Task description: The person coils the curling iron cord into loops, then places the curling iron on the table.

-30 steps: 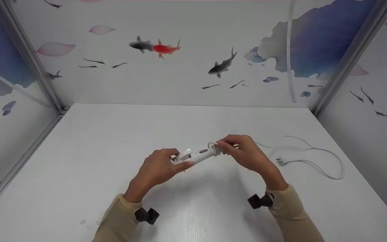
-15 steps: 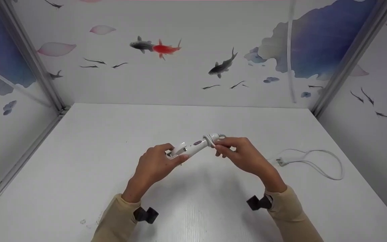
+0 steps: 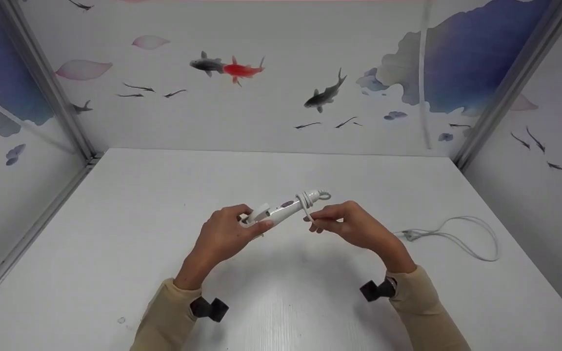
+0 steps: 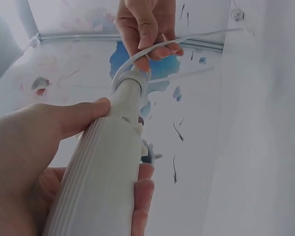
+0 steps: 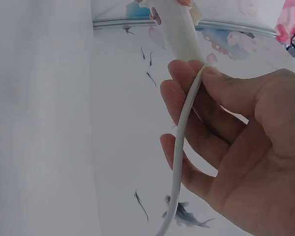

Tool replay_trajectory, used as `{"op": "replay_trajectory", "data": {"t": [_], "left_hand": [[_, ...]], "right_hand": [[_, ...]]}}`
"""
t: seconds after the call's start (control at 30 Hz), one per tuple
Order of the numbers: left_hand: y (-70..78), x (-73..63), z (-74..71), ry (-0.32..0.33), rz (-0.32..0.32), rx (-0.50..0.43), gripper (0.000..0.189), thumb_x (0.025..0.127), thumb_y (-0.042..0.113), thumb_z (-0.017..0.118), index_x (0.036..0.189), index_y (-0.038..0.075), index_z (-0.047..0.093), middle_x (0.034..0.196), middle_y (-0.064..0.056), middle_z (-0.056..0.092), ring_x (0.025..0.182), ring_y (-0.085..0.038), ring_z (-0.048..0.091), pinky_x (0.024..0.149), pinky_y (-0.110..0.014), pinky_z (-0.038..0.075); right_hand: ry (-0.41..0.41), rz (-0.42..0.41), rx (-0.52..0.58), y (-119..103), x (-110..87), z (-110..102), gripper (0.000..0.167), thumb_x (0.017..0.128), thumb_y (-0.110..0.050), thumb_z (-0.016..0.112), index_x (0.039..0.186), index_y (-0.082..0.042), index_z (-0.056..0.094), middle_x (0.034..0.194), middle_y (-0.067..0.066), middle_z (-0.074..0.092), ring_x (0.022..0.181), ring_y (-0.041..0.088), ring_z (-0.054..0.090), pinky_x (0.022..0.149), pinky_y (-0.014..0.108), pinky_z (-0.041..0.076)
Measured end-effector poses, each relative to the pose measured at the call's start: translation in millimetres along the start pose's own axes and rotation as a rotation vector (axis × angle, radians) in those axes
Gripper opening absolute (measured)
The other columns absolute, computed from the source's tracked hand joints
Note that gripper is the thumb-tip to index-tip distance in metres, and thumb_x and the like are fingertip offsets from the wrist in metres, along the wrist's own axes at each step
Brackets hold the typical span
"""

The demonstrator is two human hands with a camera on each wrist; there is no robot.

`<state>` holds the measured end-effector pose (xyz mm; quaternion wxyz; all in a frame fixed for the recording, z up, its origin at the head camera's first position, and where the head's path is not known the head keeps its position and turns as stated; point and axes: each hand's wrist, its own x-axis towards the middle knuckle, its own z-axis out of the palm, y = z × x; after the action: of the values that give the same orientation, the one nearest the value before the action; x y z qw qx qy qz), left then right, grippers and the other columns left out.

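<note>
In the head view my left hand [image 3: 225, 234] grips a white hair curling iron [image 3: 283, 213] with a purple oval on its handle. The handle tilts up to the right, and turns of white cord [image 3: 304, 200] circle its end. My right hand [image 3: 351, 224] pinches the cord just below those turns. In the left wrist view, the thumb lies along the iron's ribbed white body [image 4: 103, 172], with fingertips showing on the far side. The right wrist view has the cord [image 5: 179, 137] held between thumb and forefinger, running down across the other fingers.
On the white table [image 3: 164, 195], the cord's free length lies in a loop [image 3: 493, 243] at the right, beside its plug [image 3: 410, 235]. Walls printed with fish enclose the back and sides. A small black camera sits on each wrist.
The right hand has drawn the cord round the handle's end and now sits lower, below it. The handle's end has risen a little, and the loose cord on the table has shifted.
</note>
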<state>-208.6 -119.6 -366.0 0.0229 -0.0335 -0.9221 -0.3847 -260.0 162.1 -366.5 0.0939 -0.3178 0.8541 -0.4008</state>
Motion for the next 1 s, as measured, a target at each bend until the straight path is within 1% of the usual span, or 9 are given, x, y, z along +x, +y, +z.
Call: {"op": "replay_trajectory", "data": {"t": [0.2, 0.3, 0.43, 0.53, 0.63, 0.77, 0.83, 0.9, 1.0], "left_hand": [[0.7, 0.0, -4.9, -0.054, 0.016, -0.142, 0.044, 0.088, 0.048, 0.073, 0.116, 0.013, 0.070, 0.099, -0.007, 0.073, 0.074, -0.017, 0.064, 0.063, -0.030, 0.052], [0.3, -0.4, -7.3, -0.081, 0.028, -0.184, 0.043, 0.088, 0.046, 0.073, 0.115, 0.013, 0.070, 0.099, -0.008, 0.072, 0.074, -0.018, 0.065, 0.064, -0.031, 0.054], [-1.2, -0.1, -7.6, -0.125, 0.070, -0.175, 0.041, 0.088, 0.048, 0.073, 0.111, 0.013, 0.070, 0.099, -0.009, 0.071, 0.075, -0.018, 0.065, 0.064, -0.030, 0.054], [-2.9, 0.1, -7.5, -0.170, 0.107, -0.168, 0.040, 0.088, 0.048, 0.072, 0.109, 0.013, 0.070, 0.098, -0.009, 0.071, 0.075, -0.018, 0.064, 0.064, -0.030, 0.054], [-4.5, -0.4, -8.1, -0.215, 0.155, -0.157, 0.039, 0.089, 0.047, 0.072, 0.109, 0.015, 0.071, 0.097, -0.007, 0.070, 0.075, -0.017, 0.063, 0.064, -0.030, 0.053], [-5.3, -1.3, -8.5, -0.265, 0.221, -0.132, 0.034, 0.089, 0.047, 0.072, 0.106, 0.018, 0.072, 0.096, -0.004, 0.069, 0.074, -0.016, 0.062, 0.063, -0.030, 0.052], [-5.0, -1.7, -8.3, -0.280, 0.240, -0.115, 0.033, 0.088, 0.049, 0.072, 0.102, 0.019, 0.073, 0.094, -0.003, 0.069, 0.074, -0.015, 0.060, 0.063, -0.030, 0.051], [-4.8, -1.9, -7.8, -0.288, 0.256, -0.098, 0.033, 0.087, 0.050, 0.073, 0.099, 0.020, 0.074, 0.091, -0.001, 0.068, 0.074, -0.015, 0.059, 0.063, -0.031, 0.050], [-4.3, -2.4, -6.3, -0.298, 0.261, -0.069, 0.033, 0.084, 0.052, 0.075, 0.096, 0.021, 0.074, 0.086, 0.002, 0.068, 0.073, -0.014, 0.057, 0.062, -0.031, 0.049]], "right_hand": [[0.012, 0.076, 0.043, 13.7, 6.0, -1.9, 0.022, 0.097, -0.027, 0.066, 0.107, -0.010, 0.077, 0.095, 0.008, 0.076, 0.086, 0.018, 0.068, 0.086, 0.038, 0.054], [0.024, 0.107, 0.049, 19.1, 7.6, -2.2, 0.024, 0.098, -0.029, 0.066, 0.104, -0.009, 0.076, 0.091, 0.008, 0.074, 0.080, 0.017, 0.066, 0.082, 0.037, 0.053], [0.039, 0.151, 0.059, 24.4, 8.3, -2.2, 0.023, 0.097, -0.026, 0.066, 0.107, -0.008, 0.075, 0.094, 0.009, 0.072, 0.081, 0.018, 0.064, 0.081, 0.038, 0.053], [0.063, 0.208, 0.075, 28.5, 8.5, -2.0, 0.026, 0.095, -0.025, 0.070, 0.113, -0.007, 0.072, 0.102, 0.010, 0.073, 0.088, 0.017, 0.065, 0.084, 0.038, 0.053], [0.100, 0.251, 0.042, 32.4, 7.6, -2.3, 0.028, 0.091, -0.024, 0.074, 0.112, -0.006, 0.072, 0.103, 0.009, 0.074, 0.087, 0.016, 0.065, 0.080, 0.034, 0.053], [0.130, 0.197, -0.029, 36.7, 6.4, -4.0, 0.010, 0.090, -0.010, 0.072, 0.097, -0.002, 0.074, 0.087, 0.007, 0.070, 0.074, 0.015, 0.055, 0.069, 0.029, 0.047], [0.141, 0.170, -0.006, 37.5, 6.6, -5.0, 0.005, 0.091, -0.006, 0.070, 0.090, -0.001, 0.073, 0.081, 0.005, 0.068, 0.070, 0.014, 0.051, 0.065, 0.028, 0.045], [0.152, 0.173, 0.045, 36.8, 7.1, -5.6, 0.007, 0.091, -0.008, 0.070, 0.087, -0.002, 0.073, 0.078, 0.002, 0.067, 0.069, 0.013, 0.051, 0.063, 0.026, 0.045], [0.166, 0.189, 0.100, 34.4, 7.4, -6.1, 0.015, 0.089, -0.018, 0.076, 0.088, -0.003, 0.073, 0.081, 0.001, 0.070, 0.070, 0.012, 0.056, 0.063, 0.024, 0.048]]}}
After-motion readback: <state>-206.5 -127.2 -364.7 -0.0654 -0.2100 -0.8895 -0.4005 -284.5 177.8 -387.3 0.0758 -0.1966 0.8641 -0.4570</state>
